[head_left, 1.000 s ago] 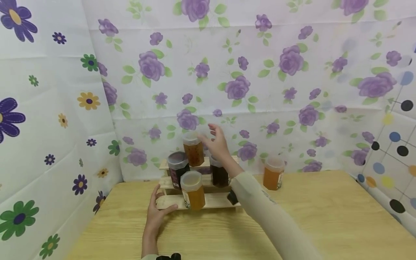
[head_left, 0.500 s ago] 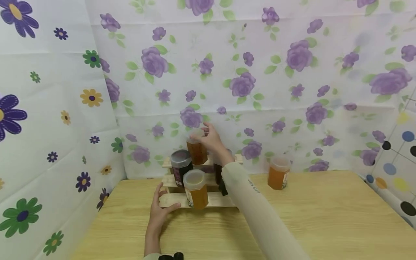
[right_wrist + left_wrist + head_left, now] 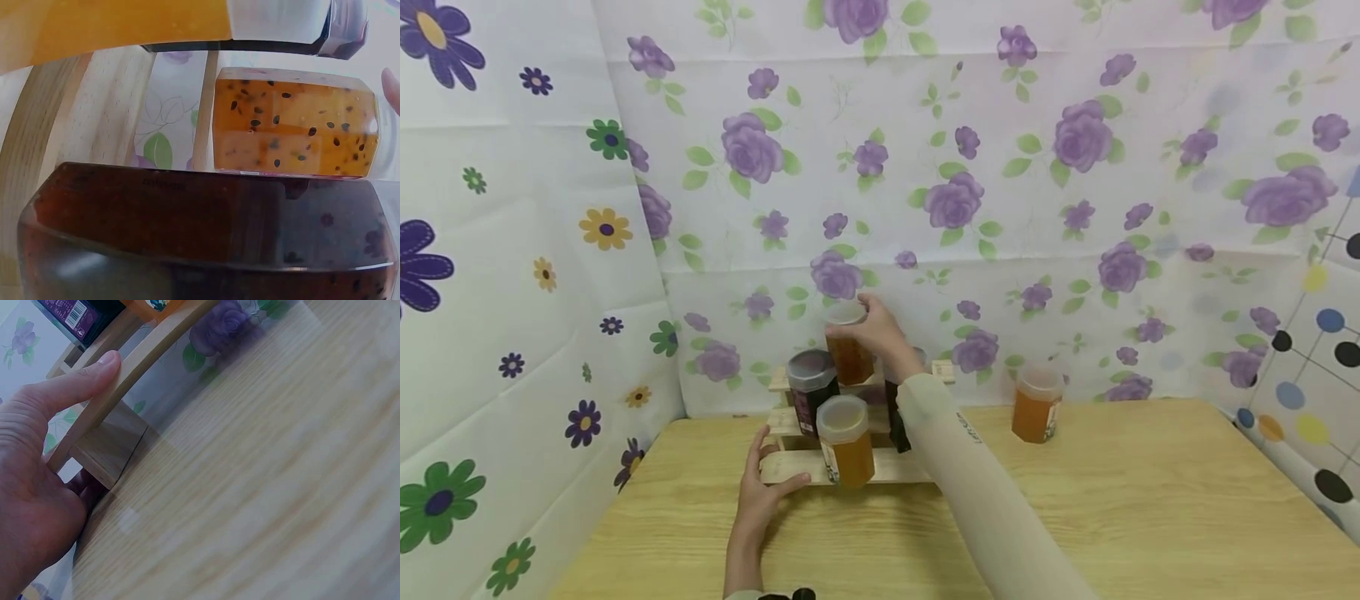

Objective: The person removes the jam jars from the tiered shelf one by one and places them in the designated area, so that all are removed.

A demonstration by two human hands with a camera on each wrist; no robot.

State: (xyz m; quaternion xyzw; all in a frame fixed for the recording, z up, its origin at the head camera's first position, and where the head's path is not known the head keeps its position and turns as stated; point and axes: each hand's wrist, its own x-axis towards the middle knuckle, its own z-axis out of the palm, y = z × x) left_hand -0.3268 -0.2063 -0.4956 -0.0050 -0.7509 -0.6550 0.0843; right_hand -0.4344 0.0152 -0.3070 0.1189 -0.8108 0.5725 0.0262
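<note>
A small three-step wooden rack (image 3: 891,467) stands on the table, bearing several jars. My left hand (image 3: 754,496) grips the rack's left end; in the left wrist view, its thumb lies on the lowest step (image 3: 147,362) and the fingers pass behind. On the top step stands an amber jar with dark seeds (image 3: 294,128). My right hand (image 3: 880,335) holds this jar around its lid, thumb in front and fingers behind. Dark jars stand left (image 3: 814,398) and right (image 3: 893,408) on the middle step, the right one partly hidden by my sleeve. A yellow-orange jar (image 3: 852,457) sits on the lowest step.
Another orange jar (image 3: 1036,414) stands on the table (image 3: 1120,500) to the right of the rack. Flower-printed cloth (image 3: 970,200) hangs close behind it, with more patterned cloth along the left and right sides.
My right hand has moved left and slightly down onto the top jar's lid, and its fingers have closed around it. My left hand stays on the rack.
</note>
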